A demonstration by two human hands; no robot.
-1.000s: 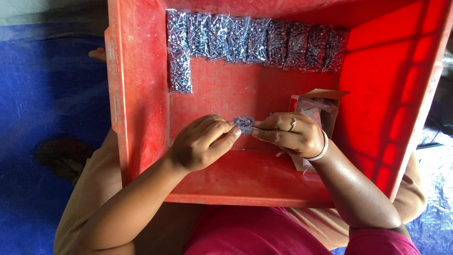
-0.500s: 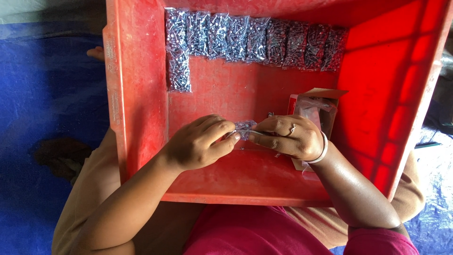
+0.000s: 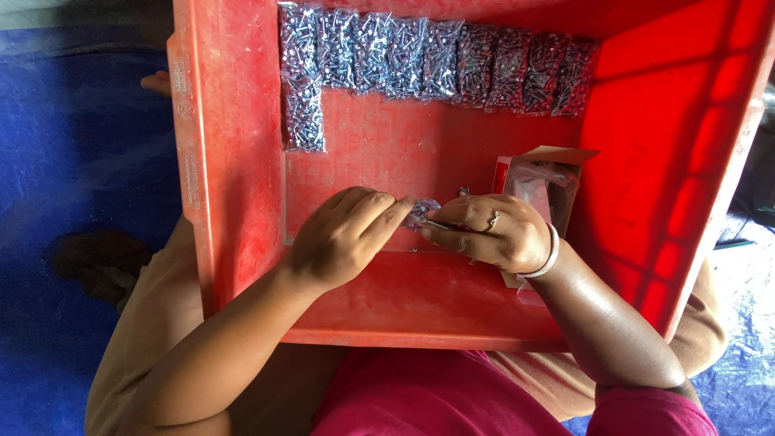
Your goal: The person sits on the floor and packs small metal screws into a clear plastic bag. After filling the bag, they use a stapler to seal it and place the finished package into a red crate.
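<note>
Both of my hands are down inside a big red plastic crate [image 3: 242, 161]. My left hand [image 3: 343, 238] and my right hand [image 3: 492, 232] pinch the same small clear packet of screws [image 3: 422, 213] between their fingertips, near the crate's floor. A ring and a pale bangle are on my right hand. A row of filled clear screw packets [image 3: 440, 60] lies along the crate's far wall, with one more packet [image 3: 303, 121] below its left end.
A small open cardboard box [image 3: 541, 182] with clear bags in it stands right of my right hand inside the crate. A few loose screws [image 3: 464, 192] lie on the crate floor. Blue tarpaulin [image 3: 73, 161] covers the ground around.
My hands have barely shifted; the fingers keep working the small packet between them, drawing slightly closer together.
</note>
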